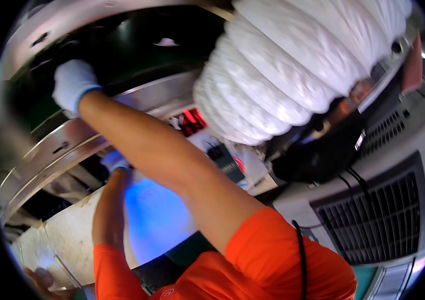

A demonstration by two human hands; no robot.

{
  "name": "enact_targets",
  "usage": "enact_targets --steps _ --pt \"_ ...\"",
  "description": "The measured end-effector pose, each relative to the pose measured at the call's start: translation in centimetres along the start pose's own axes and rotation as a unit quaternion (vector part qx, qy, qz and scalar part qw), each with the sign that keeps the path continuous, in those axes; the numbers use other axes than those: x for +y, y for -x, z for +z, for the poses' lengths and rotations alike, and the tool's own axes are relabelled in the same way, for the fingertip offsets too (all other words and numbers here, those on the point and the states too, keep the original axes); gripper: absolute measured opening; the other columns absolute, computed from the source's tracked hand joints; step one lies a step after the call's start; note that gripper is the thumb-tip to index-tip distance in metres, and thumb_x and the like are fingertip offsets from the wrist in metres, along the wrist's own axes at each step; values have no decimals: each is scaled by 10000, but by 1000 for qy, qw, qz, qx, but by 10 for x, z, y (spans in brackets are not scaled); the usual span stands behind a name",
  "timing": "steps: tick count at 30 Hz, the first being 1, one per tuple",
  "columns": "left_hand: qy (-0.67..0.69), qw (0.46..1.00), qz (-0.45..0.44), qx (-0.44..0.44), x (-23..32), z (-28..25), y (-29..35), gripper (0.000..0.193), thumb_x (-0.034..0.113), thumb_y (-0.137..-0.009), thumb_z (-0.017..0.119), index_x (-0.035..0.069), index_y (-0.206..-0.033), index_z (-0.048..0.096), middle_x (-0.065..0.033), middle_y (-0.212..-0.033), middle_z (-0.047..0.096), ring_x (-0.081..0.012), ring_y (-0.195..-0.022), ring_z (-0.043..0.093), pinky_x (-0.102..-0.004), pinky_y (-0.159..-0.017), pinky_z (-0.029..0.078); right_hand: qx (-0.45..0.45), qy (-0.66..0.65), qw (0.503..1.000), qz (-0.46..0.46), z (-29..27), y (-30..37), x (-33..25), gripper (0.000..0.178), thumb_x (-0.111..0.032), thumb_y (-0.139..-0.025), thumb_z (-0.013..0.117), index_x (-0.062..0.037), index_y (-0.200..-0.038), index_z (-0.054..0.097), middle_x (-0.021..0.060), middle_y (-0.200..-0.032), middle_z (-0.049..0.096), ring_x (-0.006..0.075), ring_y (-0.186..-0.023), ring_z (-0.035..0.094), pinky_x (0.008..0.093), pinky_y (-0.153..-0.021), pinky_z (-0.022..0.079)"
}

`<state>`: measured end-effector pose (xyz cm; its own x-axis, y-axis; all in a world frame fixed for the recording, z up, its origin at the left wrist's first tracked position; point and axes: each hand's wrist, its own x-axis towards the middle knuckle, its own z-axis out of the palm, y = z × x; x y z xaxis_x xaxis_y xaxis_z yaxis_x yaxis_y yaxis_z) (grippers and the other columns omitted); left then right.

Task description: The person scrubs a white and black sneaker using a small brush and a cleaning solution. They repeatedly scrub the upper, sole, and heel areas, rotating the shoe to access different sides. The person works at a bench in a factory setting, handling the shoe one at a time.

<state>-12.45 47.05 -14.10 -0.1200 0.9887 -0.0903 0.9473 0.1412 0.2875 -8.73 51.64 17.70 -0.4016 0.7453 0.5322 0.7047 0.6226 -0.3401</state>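
Note:
My right hand (75,86), in a white knitted glove with a blue cuff, reaches far left over a curved metal rail (145,95). It is nearest to a dark recess (137,60) behind that rail; its fingers are turned away, and what they touch cannot be seen. Lower down, my left hand (115,161), gloved too, is at the underside of the rail, above a pale worktop (72,215). Shadow and blur hide its fingers, so I cannot make out whether it holds anything. A small pinkish-white piece (166,42) shows in the dark recess.
A large white pleated duct (302,65) fills the upper right. Below it stands a grey machine with a black grille (372,210). Blue light falls on the worktop (157,215). A dark box (230,167) and a red lit display (192,121) sit beyond my right forearm. Another person's hand (42,280) shows lower left.

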Motion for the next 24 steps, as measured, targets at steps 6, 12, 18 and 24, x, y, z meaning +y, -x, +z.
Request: enact_targets --steps 6,12,18,24 --pt "206 978 31 16 -39 -15 -21 491 356 -1067 614 20 -1423 667 -195 -1418 712 -362 -1333 649 -508 -1102 540 56 55 995 -55 48 -37 4 176 -279 -946 744 -166 -996 869 100 -967 841 334 -952 816 448 -783 630" --pt "859 504 -11 -90 -83 -49 118 544 328 -1126 575 -9 -1554 585 -179 -1540 663 -347 -1445 603 -490 -1206 512 -19 126 987 -95 50 -39 -15 211 -302 -998 668 -180 -992 840 62 -981 830 314 -915 794 442 -752 606" --pt "907 377 -183 -46 6 -88 383 697 359 -1050 736 -11 -1592 501 -228 -1526 637 -400 -1393 632 -562 -1145 570 34 29 998 -47 54 -21 -38 147 -192 -854 708 -159 -877 849 73 -893 828 303 -860 804 439 -739 603" --pt "803 498 -299 -135 -2 -4 467 608 201 -946 828 36 -1481 592 -155 -1319 732 -342 -1180 735 -483 -1024 640 286 -327 888 -148 -58 139 17 163 -201 -941 762 -57 -971 834 186 -960 795 394 -871 761 486 -798 601"
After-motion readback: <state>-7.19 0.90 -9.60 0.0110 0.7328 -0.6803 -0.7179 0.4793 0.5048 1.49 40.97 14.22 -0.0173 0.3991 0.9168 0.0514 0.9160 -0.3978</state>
